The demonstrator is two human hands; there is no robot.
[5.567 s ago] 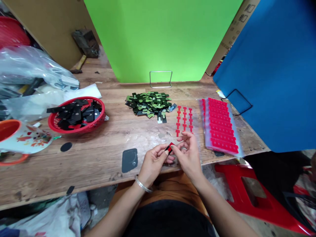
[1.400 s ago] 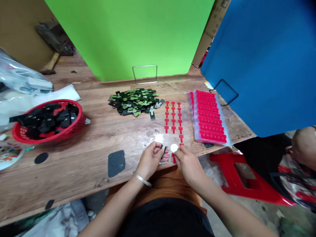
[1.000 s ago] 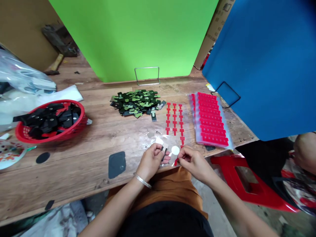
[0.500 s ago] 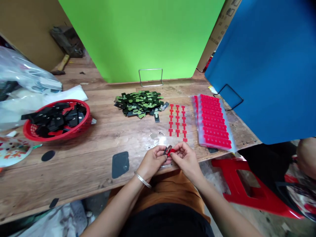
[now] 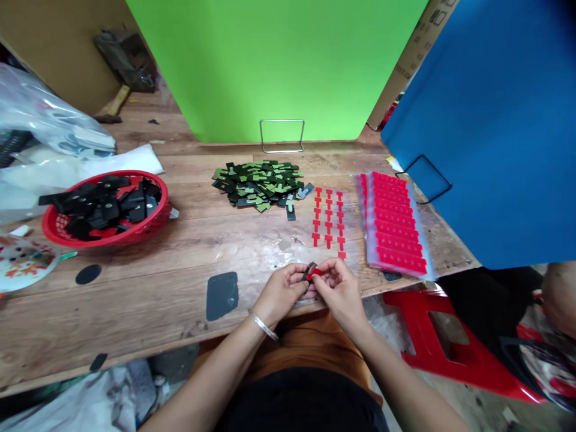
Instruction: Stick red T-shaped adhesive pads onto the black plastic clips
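Observation:
My left hand point(image 5: 282, 290) and my right hand point(image 5: 338, 289) meet at the near edge of the wooden table point(image 5: 180, 252). Together they pinch a small black part point(image 5: 309, 271) with a red T-shaped sticker point(image 5: 316, 272) pressed against it. Just beyond my fingers lies a clear sheet carrying rows of red T stickers point(image 5: 328, 217). A pile of green and black parts point(image 5: 260, 184) sits farther back at the middle. A stack of red sticker sheets point(image 5: 396, 223) lies to the right.
A red basket point(image 5: 105, 208) of black parts stands at the left, with plastic bags point(image 5: 49, 129) behind it. A dark flat pad point(image 5: 222, 295) lies by my left hand. Green point(image 5: 279, 66) and blue point(image 5: 490, 120) boards stand behind. A red stool point(image 5: 454, 348) is below right.
My right hand lifted a red T sticker from the clear sheet and brought it to the black part in my left hand. The view shifted slightly left.

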